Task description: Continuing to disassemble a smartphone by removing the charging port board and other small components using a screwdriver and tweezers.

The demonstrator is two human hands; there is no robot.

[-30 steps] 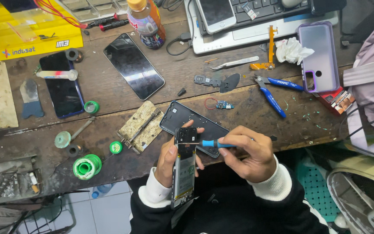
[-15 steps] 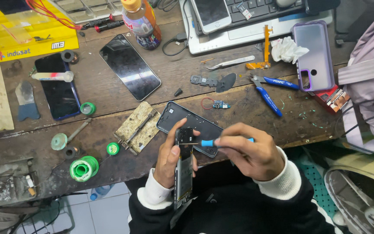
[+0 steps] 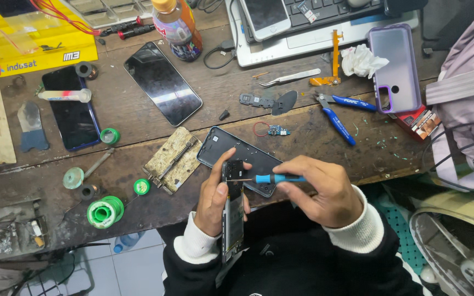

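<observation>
My left hand (image 3: 215, 197) grips an opened phone body (image 3: 232, 211), held on edge in front of the bench. My right hand (image 3: 319, 189) holds a small blue-handled screwdriver (image 3: 272, 178), whose tip touches the upper part of that phone. Just behind both hands a black phone back cover (image 3: 248, 156) lies flat on the wooden workbench (image 3: 138, 118). A tiny circuit board with a red ring (image 3: 272, 130) sits a little farther back.
Blue-handled cutters (image 3: 338, 115), tweezers (image 3: 289, 78), a purple phone case (image 3: 395, 68), a black screen panel (image 3: 163, 82), a dark phone (image 3: 69, 115), a bottle (image 3: 176, 24), green solder spools (image 3: 105, 211), a metal clamp jig (image 3: 172, 160) and a laptop (image 3: 325, 22) crowd the bench.
Both hands stay on the phone and screwdriver; the right hand has shifted slightly along the handle. Nothing on the bench has moved.
</observation>
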